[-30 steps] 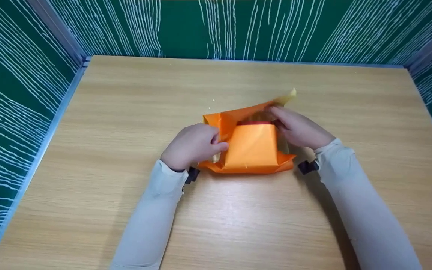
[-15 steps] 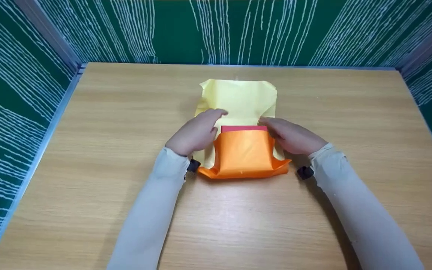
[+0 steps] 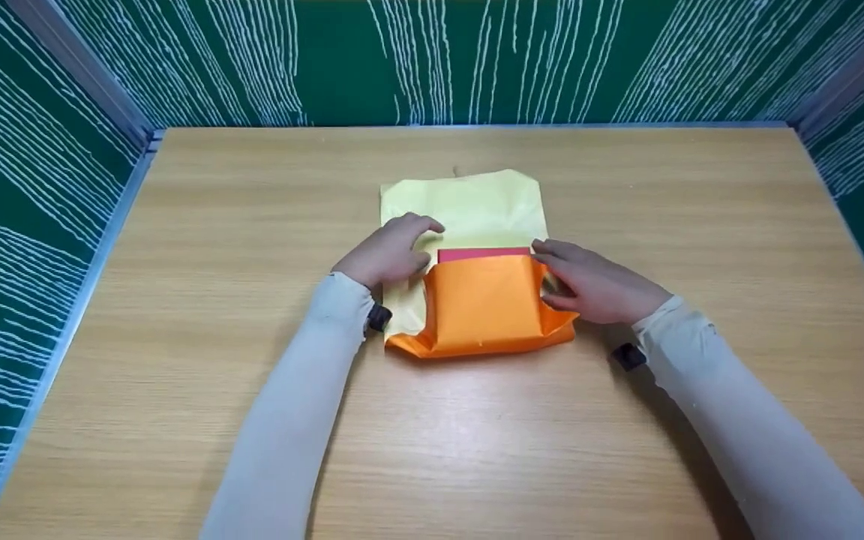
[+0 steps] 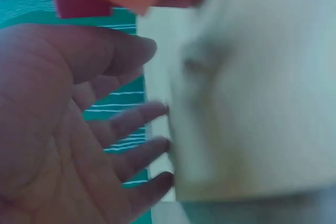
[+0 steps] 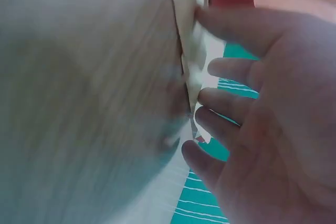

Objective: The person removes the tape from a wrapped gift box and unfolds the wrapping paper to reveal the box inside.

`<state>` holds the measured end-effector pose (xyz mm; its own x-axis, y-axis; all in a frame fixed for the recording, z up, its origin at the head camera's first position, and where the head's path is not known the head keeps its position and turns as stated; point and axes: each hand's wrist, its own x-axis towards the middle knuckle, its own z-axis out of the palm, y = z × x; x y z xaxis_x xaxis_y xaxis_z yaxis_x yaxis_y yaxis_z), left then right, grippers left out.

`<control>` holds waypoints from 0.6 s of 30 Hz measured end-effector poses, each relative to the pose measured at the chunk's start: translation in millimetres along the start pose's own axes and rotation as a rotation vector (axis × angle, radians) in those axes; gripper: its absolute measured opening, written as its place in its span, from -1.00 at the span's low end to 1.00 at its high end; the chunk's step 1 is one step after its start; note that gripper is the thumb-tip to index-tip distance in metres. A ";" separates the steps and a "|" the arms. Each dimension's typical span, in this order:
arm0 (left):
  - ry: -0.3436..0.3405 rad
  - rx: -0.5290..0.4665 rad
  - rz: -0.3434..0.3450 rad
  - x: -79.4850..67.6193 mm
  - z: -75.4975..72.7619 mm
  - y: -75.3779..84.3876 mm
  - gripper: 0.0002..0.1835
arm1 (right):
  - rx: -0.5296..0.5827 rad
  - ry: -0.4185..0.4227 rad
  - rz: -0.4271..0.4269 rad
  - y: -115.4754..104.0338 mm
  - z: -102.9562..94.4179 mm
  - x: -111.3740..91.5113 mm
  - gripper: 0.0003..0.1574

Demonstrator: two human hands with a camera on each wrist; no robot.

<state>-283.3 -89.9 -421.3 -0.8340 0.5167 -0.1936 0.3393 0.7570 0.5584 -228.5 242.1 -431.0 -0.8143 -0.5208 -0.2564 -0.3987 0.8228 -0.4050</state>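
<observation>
A sheet of paper, orange on one face and pale yellow (image 3: 477,202) on the other, lies on the table. Its orange flap (image 3: 486,304) is folded up over a red box-like thing (image 3: 483,254), of which just the far edge shows. My left hand (image 3: 391,251) is over the paper's left side, fingers spread and gently bent; in the left wrist view the fingertips (image 4: 163,179) come close to or touch the pale sheet. At the flap's right side is my right hand (image 3: 601,281), its fingers loosely extended and the thumb near the paper's edge (image 5: 184,35). Neither hand grips anything.
The wooden table (image 3: 252,225) surrounds the paper. Green walls with white streaks (image 3: 342,67) stand along the back and both sides. A dark wrist camera (image 3: 629,356) sits under the right wrist, and another (image 3: 379,316) under the left.
The far yellow part of the paper came down from being folded over toward the box and now lies spread away from me. My right hand has shifted slightly right and nearer.
</observation>
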 end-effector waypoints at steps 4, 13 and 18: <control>0.027 0.121 0.040 -8.8 6.6 2.6 -0.51 | 0.033 0.007 -0.008 -3.4 -3.2 -10.7 -0.09; -0.021 0.337 0.052 -60.7 20.6 29.1 -0.58 | 0.034 0.062 -0.222 -7.7 -1.9 -19.6 -0.24; -0.092 0.359 0.059 -86.9 29.1 35.3 -0.39 | -0.044 0.114 -0.329 -10.9 12.1 -27.8 -0.42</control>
<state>-186.2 -96.4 -408.2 -0.7712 0.5853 -0.2504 0.5304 0.8083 0.2556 -196.4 244.9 -430.1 -0.6803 -0.7327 -0.0180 -0.6630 0.6256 -0.4111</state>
